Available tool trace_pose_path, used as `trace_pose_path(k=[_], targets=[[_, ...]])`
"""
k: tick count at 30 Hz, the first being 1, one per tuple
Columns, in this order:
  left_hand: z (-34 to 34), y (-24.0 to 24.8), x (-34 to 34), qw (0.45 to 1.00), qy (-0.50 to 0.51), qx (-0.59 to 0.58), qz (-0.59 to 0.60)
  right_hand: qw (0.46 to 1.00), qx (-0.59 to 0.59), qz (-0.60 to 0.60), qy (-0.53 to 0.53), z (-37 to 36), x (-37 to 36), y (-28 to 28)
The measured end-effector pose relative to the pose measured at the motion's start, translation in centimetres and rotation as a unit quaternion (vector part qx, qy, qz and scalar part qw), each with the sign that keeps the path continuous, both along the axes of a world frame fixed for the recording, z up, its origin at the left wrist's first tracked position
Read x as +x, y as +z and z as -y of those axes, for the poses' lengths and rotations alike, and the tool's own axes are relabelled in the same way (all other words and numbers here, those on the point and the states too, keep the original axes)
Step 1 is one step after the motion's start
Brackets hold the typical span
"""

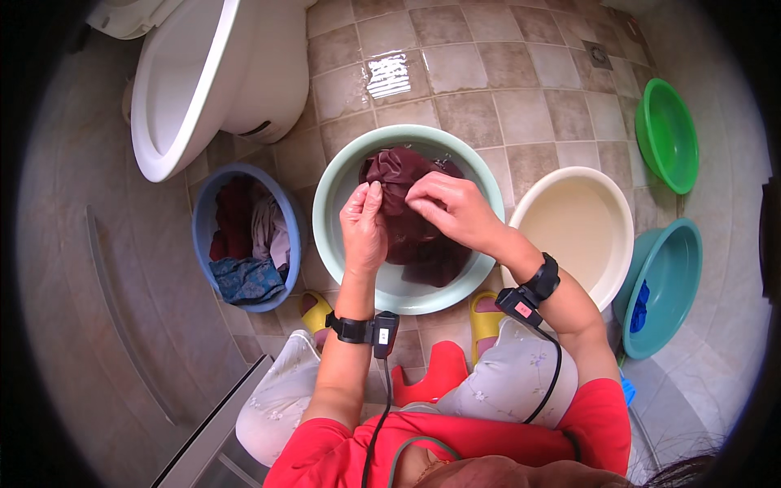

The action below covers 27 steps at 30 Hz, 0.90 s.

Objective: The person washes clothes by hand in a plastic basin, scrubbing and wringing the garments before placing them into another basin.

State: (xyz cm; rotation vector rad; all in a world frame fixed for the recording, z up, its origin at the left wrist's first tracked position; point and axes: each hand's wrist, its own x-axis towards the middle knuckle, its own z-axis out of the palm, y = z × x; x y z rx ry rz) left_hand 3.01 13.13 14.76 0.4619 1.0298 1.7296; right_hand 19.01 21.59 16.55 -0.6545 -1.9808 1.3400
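A dark maroon wet garment (423, 236) lies bunched in the pale green basin (327, 236), partly in water. Its exact kind does not show. My left hand (363, 228) pinches a raised fold of it between thumb and fingers, over the basin's left half. Just to the right, my right hand (455, 210) is closed with its fingers curled on the same cloth. The right fingertips are partly hidden against the fabric. Below my hands, a darker part of the garment spreads toward the basin's near side.
Left of the basin stands a blue tub (294, 236) of red, pale and blue-patterned clothes. On the right are a cream basin (569, 228) of cloudy liquid, a green basin (667, 137) and a teal basin (671, 285) holding a blue item. A toilet (260, 81) stands at the far left.
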Motion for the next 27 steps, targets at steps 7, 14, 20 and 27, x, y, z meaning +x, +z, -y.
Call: trace_pose_path(k=[7,14,20,27], targets=[[0.3,0.0,0.5,0.999,0.005,0.045,-0.024,0.989,0.073,0.109,-0.071,0.3,0.1,-0.8],[0.5,-0.7,0.6,0.998,-0.007,-0.005,-0.068,0.992,-0.038,0.119,-0.025,0.4,0.1,-1.9],[2.6,-6.7,-1.3,0.934,-0.196,-0.094,-0.285,0.994,-0.036,-0.102,-0.014,-1.0,0.6,5.8],[2.8,-7.7,-2.0,0.938,-0.056,-0.229,-0.252,0.990,0.007,-0.116,-0.085,-1.7,1.0,8.4]])
